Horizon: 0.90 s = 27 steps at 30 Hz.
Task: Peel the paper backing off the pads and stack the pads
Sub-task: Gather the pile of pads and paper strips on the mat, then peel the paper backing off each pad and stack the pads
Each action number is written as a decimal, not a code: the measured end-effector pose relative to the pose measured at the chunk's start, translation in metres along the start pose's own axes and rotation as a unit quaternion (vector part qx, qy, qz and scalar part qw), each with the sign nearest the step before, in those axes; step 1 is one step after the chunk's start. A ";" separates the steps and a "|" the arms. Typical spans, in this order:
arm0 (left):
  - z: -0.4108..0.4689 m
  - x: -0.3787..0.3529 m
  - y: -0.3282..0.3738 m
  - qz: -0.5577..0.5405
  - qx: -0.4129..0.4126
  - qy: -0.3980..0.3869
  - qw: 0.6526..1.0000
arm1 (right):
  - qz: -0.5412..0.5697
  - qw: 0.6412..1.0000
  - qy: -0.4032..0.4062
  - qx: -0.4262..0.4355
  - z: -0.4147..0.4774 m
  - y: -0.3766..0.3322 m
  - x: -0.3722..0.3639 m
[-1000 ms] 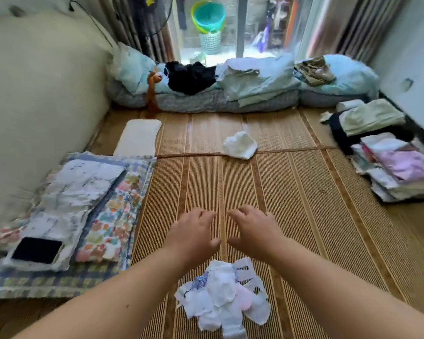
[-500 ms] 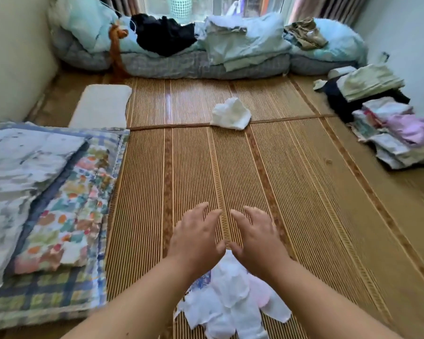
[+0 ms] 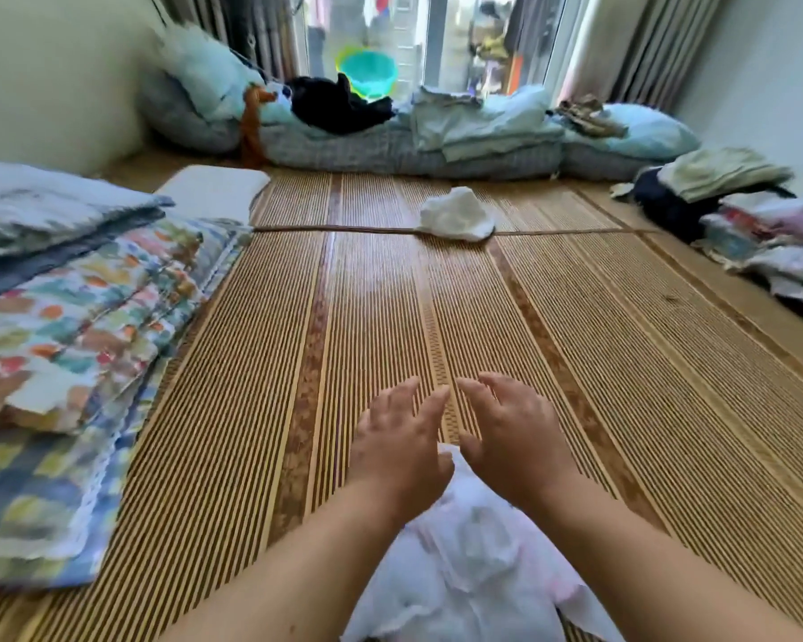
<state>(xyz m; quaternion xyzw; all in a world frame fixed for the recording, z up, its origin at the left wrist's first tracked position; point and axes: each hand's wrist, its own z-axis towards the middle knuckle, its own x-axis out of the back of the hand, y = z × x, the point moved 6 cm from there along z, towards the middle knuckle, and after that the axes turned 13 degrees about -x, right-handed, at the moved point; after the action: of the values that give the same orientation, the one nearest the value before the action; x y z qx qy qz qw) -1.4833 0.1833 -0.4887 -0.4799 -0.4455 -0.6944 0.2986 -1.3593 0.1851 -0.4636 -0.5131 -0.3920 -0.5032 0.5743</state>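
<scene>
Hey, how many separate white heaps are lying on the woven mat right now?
2. One small white heap lies far ahead on the mat's seam; the other, the pad pile, sits near, partly hidden under the left hand and right hand.

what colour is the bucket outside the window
Teal with a yellow-green rim: the bucket, seen in the head view, though blurred.

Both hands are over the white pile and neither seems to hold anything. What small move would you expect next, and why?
Probably lower the right hand to pinch one piece off the pile of white pads. Both it and the left hand are open and empty, fingers spread just above the pile's far edge on the woven mat, and nothing looks picked up yet.
</scene>
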 end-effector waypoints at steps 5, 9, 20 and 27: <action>-0.059 0.031 0.035 0.023 -0.024 0.052 0.998 | 0.014 1.000 0.024 0.000 -0.071 0.000 0.039; -0.104 0.060 0.069 0.033 -0.050 0.060 0.996 | 0.007 0.999 0.027 0.019 -0.120 -0.003 0.079; -0.170 0.091 0.091 0.093 -0.057 0.072 0.991 | 0.027 0.997 0.055 0.042 -0.185 0.021 0.126; -0.156 0.042 0.071 0.025 0.007 0.039 0.999 | 0.093 0.995 0.013 0.039 -0.162 0.019 0.080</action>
<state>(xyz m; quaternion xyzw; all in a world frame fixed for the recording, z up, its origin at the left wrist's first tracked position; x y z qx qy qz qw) -1.5007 0.0123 -0.4480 -0.4611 -0.4262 -0.7021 0.3360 -1.3365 0.0113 -0.4171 -0.5181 -0.3543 -0.4391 0.6429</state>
